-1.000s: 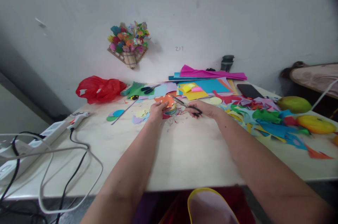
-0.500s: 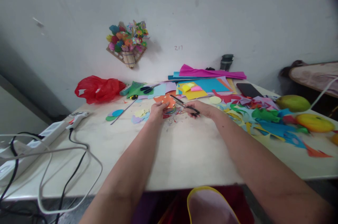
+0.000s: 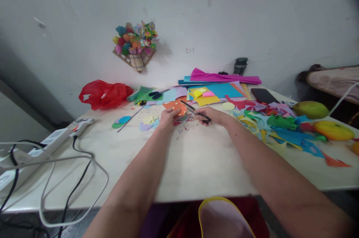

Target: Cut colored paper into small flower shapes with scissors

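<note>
My left hand [image 3: 168, 117] pinches a piece of orange paper [image 3: 179, 107] near the middle of the table. In my right hand [image 3: 206, 114] is a pair of scissors [image 3: 192, 108], its blades pointing up and left at the right edge of the orange paper. Whether the blades are parted is hard to make out. Beneath the hands lie small paper snippets [image 3: 183, 125]. Left of my left hand rests a little pile of pale yellow and lilac paper cut-outs [image 3: 150, 123]. Green and blue paper circles [image 3: 123, 120] sit farther left beside a thin dark stick [image 3: 131, 117].
Coloured sheets [image 3: 221, 90] and a magenta roll [image 3: 224, 76] lie at the back. Dark-handled scissors [image 3: 156, 94] and a red plastic bag [image 3: 105, 94] are back left. Paper scraps [image 3: 280, 126], a phone [image 3: 264, 96] and mangoes [image 3: 333, 130] fill the right. A power strip [image 3: 36, 155] with cables lies left.
Almost nothing differs. Both hands, the orange paper and the scissors stay in nearly the same place, with only a slight shift of the view.
</note>
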